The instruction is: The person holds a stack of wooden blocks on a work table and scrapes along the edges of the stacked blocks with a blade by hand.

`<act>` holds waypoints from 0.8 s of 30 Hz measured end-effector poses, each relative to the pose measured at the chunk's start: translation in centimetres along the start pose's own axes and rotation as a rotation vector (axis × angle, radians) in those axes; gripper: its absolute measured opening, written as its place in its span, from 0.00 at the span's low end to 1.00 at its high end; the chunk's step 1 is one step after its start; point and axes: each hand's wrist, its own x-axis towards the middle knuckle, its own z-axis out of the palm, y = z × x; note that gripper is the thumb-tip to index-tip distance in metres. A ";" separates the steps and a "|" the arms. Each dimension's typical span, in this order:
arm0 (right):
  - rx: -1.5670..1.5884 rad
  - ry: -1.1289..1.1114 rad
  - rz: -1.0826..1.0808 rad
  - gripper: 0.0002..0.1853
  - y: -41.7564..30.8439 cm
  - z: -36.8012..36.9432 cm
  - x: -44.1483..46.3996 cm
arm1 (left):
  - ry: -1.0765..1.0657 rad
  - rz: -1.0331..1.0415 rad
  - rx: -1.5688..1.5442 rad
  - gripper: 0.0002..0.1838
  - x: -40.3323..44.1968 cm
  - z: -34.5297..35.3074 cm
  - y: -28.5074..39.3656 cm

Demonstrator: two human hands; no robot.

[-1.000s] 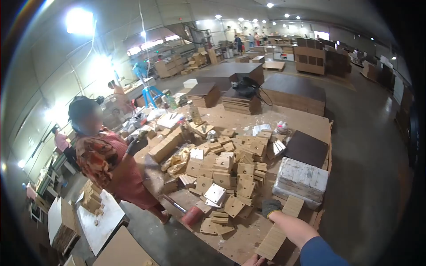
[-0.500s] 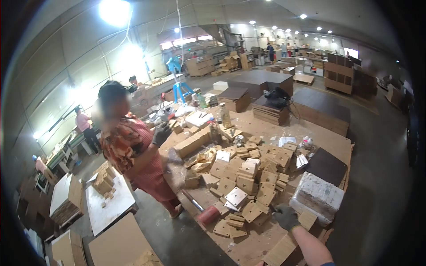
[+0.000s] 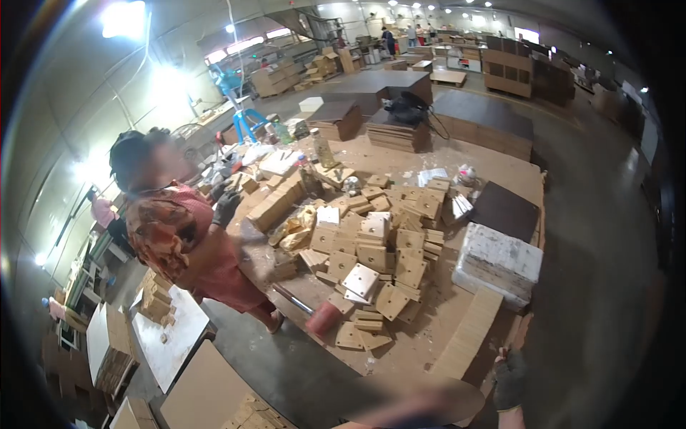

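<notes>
My right hand [image 3: 509,382], in a dark grey glove with bare fingertips, is at the table's right edge. Its fingers look slightly apart, with nothing visible in them. Just to its left lies a long row of light wooden pieces [image 3: 468,332] packed side by side. At the bottom edge a blurred forearm [image 3: 411,409], seemingly my left arm, reaches in; its hand cannot be made out. Farther in is a heap of light wooden blocks [image 3: 371,255] with drilled holes. A mallet with a red head [image 3: 323,319] lies at the heap's near left.
A white-wrapped stack [image 3: 500,254] and a dark panel [image 3: 504,211] sit along the table's right side. Across the table on the left stands a co-worker [image 3: 171,222] with gloved hands. Bottles [image 3: 321,149] and dark board stacks [image 3: 396,136] are at the back.
My right hand has moved from beside the wooden row's far end toward me, to the table's right edge. A blurred forearm has come in at the bottom. The view has shifted.
</notes>
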 end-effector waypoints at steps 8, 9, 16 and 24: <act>0.082 -0.138 -0.123 0.10 -2.6 1.5 0.1 | 0.180 -0.062 0.126 0.25 -0.6 0.5 0.3; -0.101 -0.151 -0.219 0.11 -2.8 1.1 0.8 | 0.221 -0.189 0.119 0.23 -0.7 0.9 1.8; -0.118 -0.100 -0.211 0.12 0.9 -1.7 3.0 | 0.309 -0.298 0.121 0.25 -1.3 1.5 2.4; 0.000 0.047 -0.055 0.11 2.9 -3.2 2.1 | 0.188 -0.127 0.231 0.30 -0.7 0.1 -0.2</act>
